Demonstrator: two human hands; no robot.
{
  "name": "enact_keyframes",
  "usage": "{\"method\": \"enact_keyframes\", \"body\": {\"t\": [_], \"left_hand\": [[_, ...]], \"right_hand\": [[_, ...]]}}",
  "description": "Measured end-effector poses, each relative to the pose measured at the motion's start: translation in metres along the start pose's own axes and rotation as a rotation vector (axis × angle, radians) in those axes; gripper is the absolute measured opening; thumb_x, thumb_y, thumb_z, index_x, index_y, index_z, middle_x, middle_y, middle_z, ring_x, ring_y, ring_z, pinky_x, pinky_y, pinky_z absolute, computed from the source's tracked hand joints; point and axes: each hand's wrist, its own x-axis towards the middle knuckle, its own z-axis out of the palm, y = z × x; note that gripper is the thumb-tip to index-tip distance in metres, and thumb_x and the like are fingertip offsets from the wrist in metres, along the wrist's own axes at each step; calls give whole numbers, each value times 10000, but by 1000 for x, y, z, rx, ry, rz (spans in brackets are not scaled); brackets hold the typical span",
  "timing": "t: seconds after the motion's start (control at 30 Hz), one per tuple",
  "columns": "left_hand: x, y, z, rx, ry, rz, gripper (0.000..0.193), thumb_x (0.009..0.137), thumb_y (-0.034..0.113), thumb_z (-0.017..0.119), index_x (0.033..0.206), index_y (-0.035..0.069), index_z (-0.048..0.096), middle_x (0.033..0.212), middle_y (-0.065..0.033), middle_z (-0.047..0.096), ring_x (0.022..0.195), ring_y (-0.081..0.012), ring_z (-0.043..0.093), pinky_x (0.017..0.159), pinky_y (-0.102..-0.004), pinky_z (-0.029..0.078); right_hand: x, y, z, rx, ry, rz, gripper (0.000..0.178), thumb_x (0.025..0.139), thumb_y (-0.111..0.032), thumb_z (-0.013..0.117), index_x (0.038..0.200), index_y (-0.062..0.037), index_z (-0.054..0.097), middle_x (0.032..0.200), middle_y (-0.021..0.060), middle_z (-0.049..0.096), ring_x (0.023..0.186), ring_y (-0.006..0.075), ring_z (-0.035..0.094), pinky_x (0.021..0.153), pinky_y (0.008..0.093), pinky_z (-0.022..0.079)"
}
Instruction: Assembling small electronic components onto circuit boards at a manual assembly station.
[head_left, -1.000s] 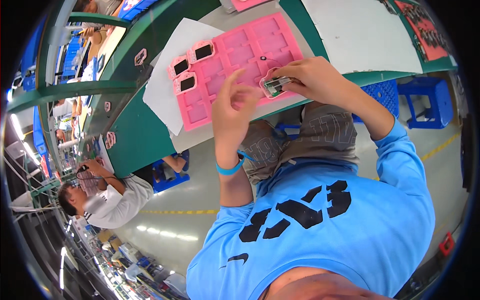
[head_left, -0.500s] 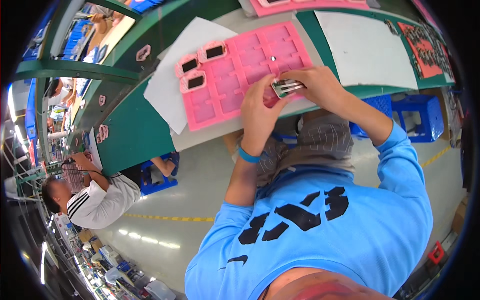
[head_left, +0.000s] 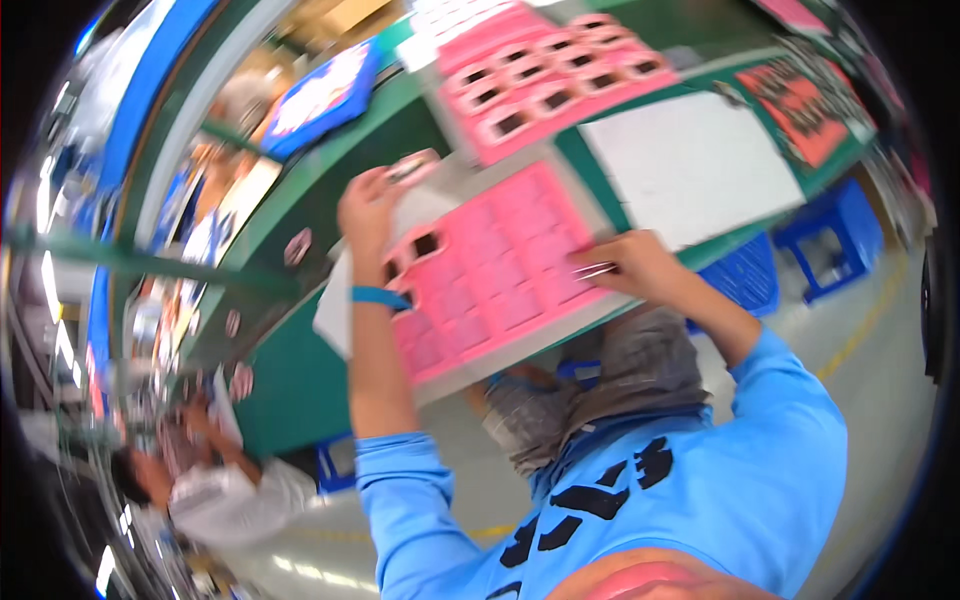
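Note:
My left hand [head_left: 366, 212] is stretched out past the far left corner of a pink compartment tray [head_left: 487, 275]. Its fingers grip one end of a small pink device casing [head_left: 413, 168], blurred by motion. My right hand [head_left: 645, 268] is closed on silver metal tweezers [head_left: 597, 270], whose tips point left over the tray's right edge. At the tray's left end sit a few pink casings [head_left: 427, 243] with dark screens, partly hidden by my left wrist. The other tray compartments in sight hold no casings.
Behind stands a second pink tray [head_left: 555, 85] filled with dark-screened casings. A white sheet [head_left: 690, 165] lies to the right, beside an orange mat [head_left: 795, 110] of small parts. At far left a co-worker [head_left: 225, 490] sits along the green bench. Blue stools [head_left: 835, 240] stand below right.
My left hand has left the right hand and swung far left, now with a pink casing in it. My right hand stays near the tray's right edge with the tweezers. The view has shifted.

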Motion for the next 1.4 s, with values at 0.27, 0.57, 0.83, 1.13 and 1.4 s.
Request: {"method": "enact_keyframes", "body": {"t": [0.27, 0.57, 0.83, 1.13, 1.4], "left_hand": [[86, -121, 47, 246, -147, 35, 646, 912, 176, 773, 1518, 62, 579, 1307, -140, 756, 1099, -292, 736, 960, -366, 557], [4, -27, 6, 452, -60, 188, 606, 912, 160, 761, 1493, 48, 626, 1284, -147, 764, 1118, -313, 719, 940, -371, 563], [-199, 51, -50, 384, -104, 203, 434, 875, 124, 761, 1303, 69, 713, 1364, -107, 707, 1197, -310, 624, 1065, -400, 488], [-232, 2, -56, 412, 27, 85, 279, 946, 153, 653, 1175, 61, 783, 1100, -142, 767, 974, -355, 660, 908, -445, 503], [-247, 10, -53, 360, 61, -227, 713, 886, 408, 836, 1434, -14, 665, 1355, -221, 736, 1200, -361, 698, 1085, -430, 510]], "right_hand": [[-43, 67, -114, -162, 490, 374, 292, 954, -248, 785, 1206, -104, 814, 655, 49, 625, 559, 184, 485, 599, 333, 445], [19, 247, -222, -672, 694, 614, 380, 991, -376, 646, 1015, -11, 749, 929, 182, 781, 801, 411, 731, 732, 478, 576], [-32, 313, -284, -561, 649, 487, 364, 918, -381, 787, 1009, -28, 781, 857, 103, 753, 726, 260, 668, 692, 403, 549], [-2, 100, -77, 924, 217, 216, 350, 1084, -185, 586, 1371, -16, 692, 1104, 64, 774, 931, 159, 724, 780, 299, 589], [32, 12, 25, 740, 24, 390, 220, 1075, -283, 623, 1069, -68, 671, 734, 10, 702, 611, 124, 579, 551, 270, 432]]}}
